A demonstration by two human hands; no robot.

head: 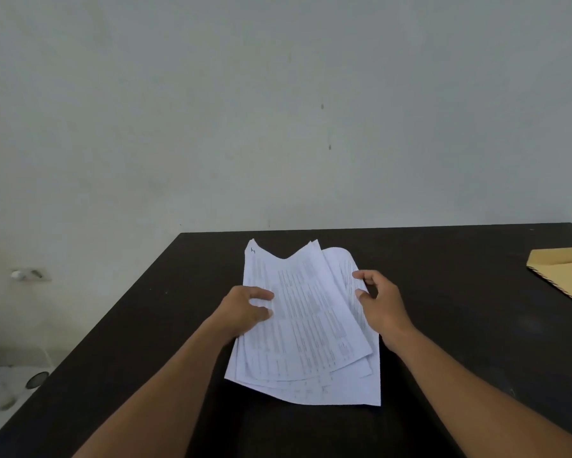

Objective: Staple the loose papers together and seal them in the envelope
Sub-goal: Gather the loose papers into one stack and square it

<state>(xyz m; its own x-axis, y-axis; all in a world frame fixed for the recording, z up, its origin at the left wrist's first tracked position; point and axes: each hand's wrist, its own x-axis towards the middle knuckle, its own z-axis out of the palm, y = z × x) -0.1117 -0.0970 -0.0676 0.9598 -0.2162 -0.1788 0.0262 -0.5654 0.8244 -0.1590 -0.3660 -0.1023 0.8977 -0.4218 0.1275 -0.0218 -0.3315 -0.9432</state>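
Note:
Several loose white printed papers (306,325) are fanned unevenly and lifted slightly off the dark table (460,342) at its middle. My left hand (245,310) grips their left edge, thumb on top. My right hand (379,302) pinches their right edge. The sheets sag in the middle at the far end. A tan envelope (567,272) lies flat at the table's right side, partly cut off by the frame. No stapler is in view.
A pale wall (278,110) rises directly behind the table's far edge. To the left, below the table's edge, lies a light floor with a small round dark object (37,380).

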